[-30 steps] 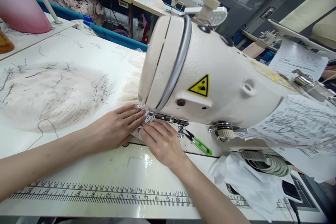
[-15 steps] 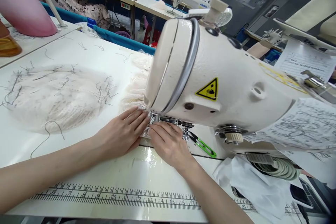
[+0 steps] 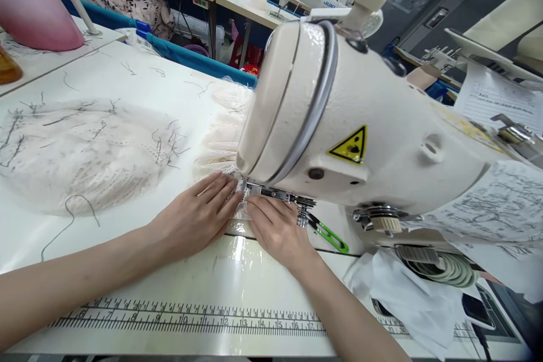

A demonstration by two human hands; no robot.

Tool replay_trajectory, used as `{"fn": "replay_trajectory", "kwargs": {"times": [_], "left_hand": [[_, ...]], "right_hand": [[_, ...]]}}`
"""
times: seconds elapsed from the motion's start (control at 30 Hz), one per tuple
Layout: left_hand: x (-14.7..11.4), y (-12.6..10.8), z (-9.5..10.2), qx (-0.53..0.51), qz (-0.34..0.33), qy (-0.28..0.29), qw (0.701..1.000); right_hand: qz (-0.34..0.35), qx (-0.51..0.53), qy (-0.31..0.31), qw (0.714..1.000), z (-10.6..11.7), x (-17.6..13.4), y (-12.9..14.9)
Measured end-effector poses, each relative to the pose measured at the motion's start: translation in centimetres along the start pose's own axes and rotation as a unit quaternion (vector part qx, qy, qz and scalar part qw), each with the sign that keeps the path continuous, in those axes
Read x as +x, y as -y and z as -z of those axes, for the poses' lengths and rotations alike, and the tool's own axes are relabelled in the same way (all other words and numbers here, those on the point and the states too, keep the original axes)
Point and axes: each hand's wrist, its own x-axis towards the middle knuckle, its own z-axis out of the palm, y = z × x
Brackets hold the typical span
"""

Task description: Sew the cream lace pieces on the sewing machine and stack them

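My left hand (image 3: 197, 212) lies flat with its fingers stretched over pale lace fabric (image 3: 218, 144), left of the sewing machine's (image 3: 373, 107) needle area. Close beside it, my right hand (image 3: 275, 229) rests with fingers laid forward on the lace edge, by the metal presser foot (image 3: 254, 188). A small strip of lace shows between the two hands. The machine head hides the needle and part of the fabric. Just right of my right hand, green-handled thread snips (image 3: 333, 238) lie on the machine bed.
A pale lace piece with dark loose threads (image 3: 89, 153) lies on the left of the white table. A ruler strip (image 3: 203, 319) runs along the front edge. White cloth (image 3: 407, 294) and a phone (image 3: 477, 308) lie at right. A pink rounded object (image 3: 40, 8) stands back left.
The view has shifted slightly, so the machine appears further right. A little more gap and lace show between my hands, which stay pressed on the fabric.
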Motion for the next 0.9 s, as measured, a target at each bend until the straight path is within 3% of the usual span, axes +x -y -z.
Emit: {"fn": "replay_trajectory", "kwargs": {"times": [0.63,0.8,0.9], "left_hand": [[0.0,0.6,-0.4,-0.094,0.043,0.01,0.995],[0.3,1.1,-0.1,-0.081,-0.036,-0.063,0.994],[0.7,1.4,0.2,-0.084,-0.049,-0.074,0.993]], "right_hand": [[-0.017,0.012,0.022,1.0,-1.3,-0.9,-1.1],[-0.003,-0.001,0.022,1.0,-1.1,-0.7,-1.1],[0.009,-0.003,0.015,1.0,-0.9,-0.6,-0.8]]}}
